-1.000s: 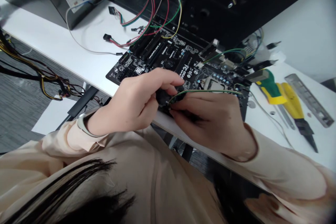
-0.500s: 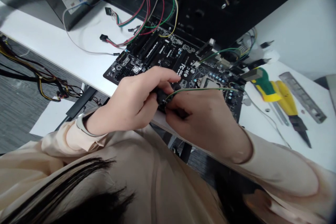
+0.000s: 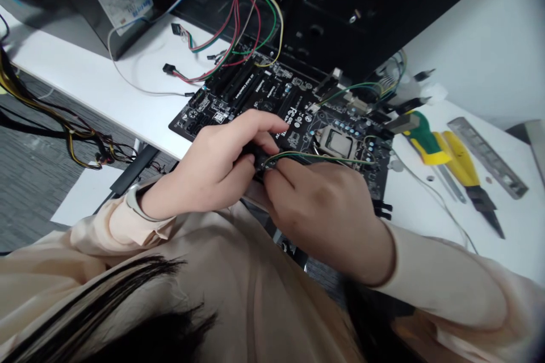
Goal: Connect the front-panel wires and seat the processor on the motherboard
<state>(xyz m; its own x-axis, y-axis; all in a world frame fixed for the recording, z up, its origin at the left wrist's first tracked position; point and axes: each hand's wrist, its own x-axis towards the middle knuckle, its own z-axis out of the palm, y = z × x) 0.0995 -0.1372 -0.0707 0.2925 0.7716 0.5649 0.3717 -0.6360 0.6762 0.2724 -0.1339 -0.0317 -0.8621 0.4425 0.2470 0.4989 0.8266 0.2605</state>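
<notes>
Left hand (image 3: 217, 164): my fingers pinching the black plug (image 3: 258, 156) above the motherboard (image 3: 264, 88).
Right hand (image 3: 323, 221): pinching the thin wires (image 3: 323, 157) at the plug.
Risk: a hard tug could tear the wires loose.

The circuit board (image 3: 272, 91) is showing a matt black finish, the screwdriver handles (image 3: 421, 140) are gleaming in glossy plastic, the metal bracket (image 3: 487, 150) is shining dully, and the cloth sleeve (image 3: 443, 278) is looking soft and matt
</notes>
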